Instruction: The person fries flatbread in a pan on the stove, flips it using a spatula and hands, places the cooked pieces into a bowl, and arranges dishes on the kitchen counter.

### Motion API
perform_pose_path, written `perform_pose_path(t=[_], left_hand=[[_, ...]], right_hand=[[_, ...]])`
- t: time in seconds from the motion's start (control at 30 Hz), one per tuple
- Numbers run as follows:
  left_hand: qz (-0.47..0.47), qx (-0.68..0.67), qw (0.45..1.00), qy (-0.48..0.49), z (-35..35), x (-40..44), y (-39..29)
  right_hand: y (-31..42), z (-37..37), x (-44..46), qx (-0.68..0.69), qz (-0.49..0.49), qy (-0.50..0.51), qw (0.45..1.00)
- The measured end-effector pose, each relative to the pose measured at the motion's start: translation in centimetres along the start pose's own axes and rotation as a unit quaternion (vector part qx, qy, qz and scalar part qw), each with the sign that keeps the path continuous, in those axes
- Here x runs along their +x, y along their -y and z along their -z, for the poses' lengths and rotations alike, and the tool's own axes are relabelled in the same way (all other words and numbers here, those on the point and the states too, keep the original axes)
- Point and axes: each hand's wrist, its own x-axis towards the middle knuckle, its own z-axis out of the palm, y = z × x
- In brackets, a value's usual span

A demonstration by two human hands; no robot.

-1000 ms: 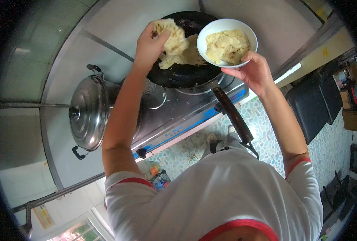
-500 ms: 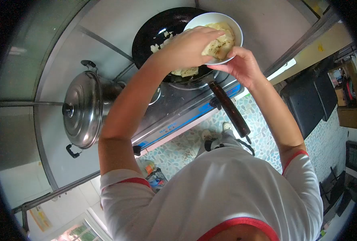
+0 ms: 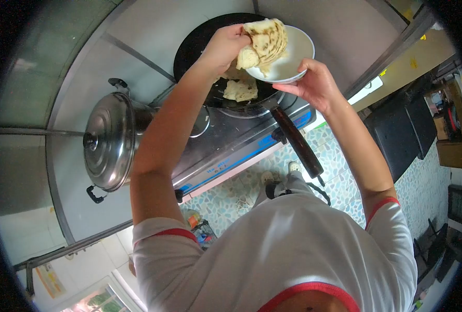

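My left hand [image 3: 224, 49] grips a folded, browned flatbread [image 3: 270, 39] over the left side of a white bowl [image 3: 293, 57]. The bread hangs partly across the bowl's rim. With thumb and fingers at its near right edge, my right hand [image 3: 316, 86] holds the bowl tilted above a black wok [image 3: 192, 44]. A flat piece of flatbread [image 3: 240, 90] lies in the wok below, near its handle side. My left hand and forearm hide part of the wok and whatever else is in it.
The wok's dark handle [image 3: 298, 140] points toward me, past the front edge of the gas stove [image 3: 231, 156]. A lidded steel pot [image 3: 108, 140] stands at the left. Metal-framed panels surround the stove. A black case-like object [image 3: 392, 135] is at the right.
My left hand has lifted the flatbread up out of the bowl and moved left with it. The bowl's white inside now shows. My right hand stays nearly in place.
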Motion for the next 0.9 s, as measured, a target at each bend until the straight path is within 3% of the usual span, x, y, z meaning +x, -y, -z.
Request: perform_pose_path(t=[0.07,0.2,0.33,0.4,0.47,0.5,0.53,0.63,0.73,0.9], left_hand=[[0.040,-0.140,0.989,-0.033,0.4,-0.3,0.2],[0.043,-0.235,0.967,-0.087,3.3,-0.4,1.6],[0.047,-0.189,0.970,-0.145,6.6,-0.8,1.6],[0.086,0.086,0.981,-0.150,8.1,0.0,3.3],[0.098,0.326,0.928,-0.150,10.4,1.7,7.1],[0.083,0.516,0.848,-0.090,9.7,1.6,6.6],[0.065,0.681,0.729,-0.026,8.6,1.8,5.8],[0.054,0.645,0.761,-0.051,7.4,4.3,4.6],[0.051,0.670,0.738,-0.061,7.2,7.4,2.2],[-0.009,0.683,0.725,-0.094,2.6,5.4,-1.4]], right_hand=[[0.2,-0.1,-0.4,0.007,0.014,-0.023,1.000],[0.6,0.5,-1.0,-0.018,0.044,-0.021,0.999],[0.9,0.2,-2.8,-0.023,0.042,-0.039,0.998],[0.9,0.3,-3.5,-0.013,0.038,-0.040,0.998],[1.0,0.2,-3.9,0.006,0.037,-0.040,0.998],[1.0,0.2,-4.1,0.016,0.037,-0.050,0.998],[0.9,0.1,-4.3,0.011,0.040,-0.050,0.998],[1.0,0.0,-5.0,0.005,0.044,-0.059,0.997],[1.3,-0.1,-5.8,0.014,0.047,-0.076,0.996],[1.7,0.2,-6.4,0.029,0.061,-0.088,0.994]])
